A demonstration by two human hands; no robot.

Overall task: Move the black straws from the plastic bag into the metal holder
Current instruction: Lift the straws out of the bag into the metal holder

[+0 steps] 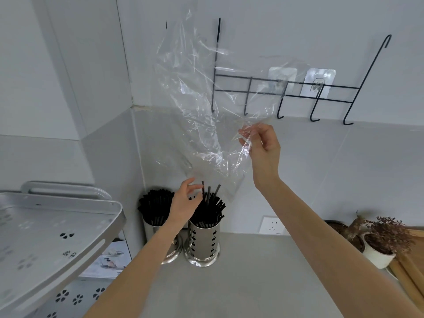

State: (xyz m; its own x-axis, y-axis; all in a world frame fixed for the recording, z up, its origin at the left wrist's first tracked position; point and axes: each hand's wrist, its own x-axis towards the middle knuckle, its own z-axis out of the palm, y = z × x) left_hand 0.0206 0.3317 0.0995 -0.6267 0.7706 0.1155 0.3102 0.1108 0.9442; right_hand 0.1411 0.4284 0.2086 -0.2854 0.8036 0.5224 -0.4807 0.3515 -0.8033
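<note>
My right hand [263, 148] pinches a clear plastic bag [202, 106] and holds it up against the wall; the bag looks empty. Below it a perforated metal holder [204, 242] stands on the grey counter, packed with black straws [212, 204]. A few of the straws stick up higher than the rest. My left hand [184, 203] reaches over the holder with its fingers spread, the fingertips touching the tall straws. A second metal holder [151, 228], also full of black straws [154, 204], stands just to the left, partly hidden by my left wrist.
A black wire hook rack [298, 90] hangs on the wall behind the bag. A white perforated shelf [57, 228] juts out at the left. A potted dried plant [378, 244] and wooden boards [408, 271] sit at the right, a wall socket [271, 224] behind the counter.
</note>
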